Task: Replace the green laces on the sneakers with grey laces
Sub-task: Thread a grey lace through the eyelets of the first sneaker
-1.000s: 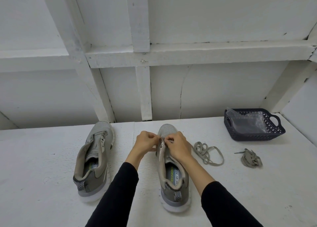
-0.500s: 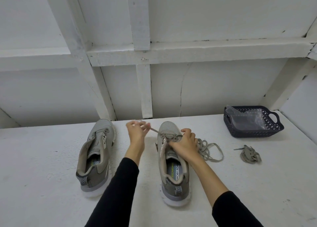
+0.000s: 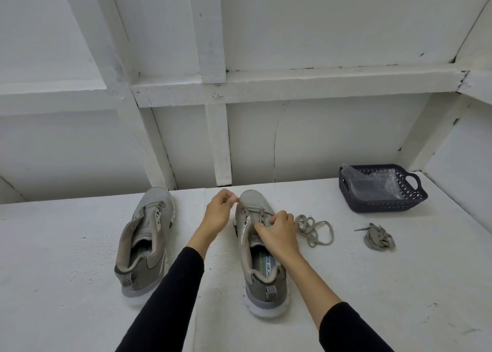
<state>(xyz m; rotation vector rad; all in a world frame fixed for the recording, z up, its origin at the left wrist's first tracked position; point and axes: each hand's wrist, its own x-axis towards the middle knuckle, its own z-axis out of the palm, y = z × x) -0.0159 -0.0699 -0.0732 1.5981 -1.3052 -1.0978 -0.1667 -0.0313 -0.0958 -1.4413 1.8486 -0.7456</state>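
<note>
The left shoe [image 3: 145, 241] is lying unlaced, waiting. The left hand [image 3: 217, 214] is pinching a lace end, probably drawing it through an eyelet, while the right hand [image 3: 279, 231] is curling over the right shoe [image 3: 262, 261], steadying it. The lace [image 3: 315, 230] is trailing beside; a spare bundle [image 3: 378, 238] is lying near the basket [image 3: 383, 203].
</note>
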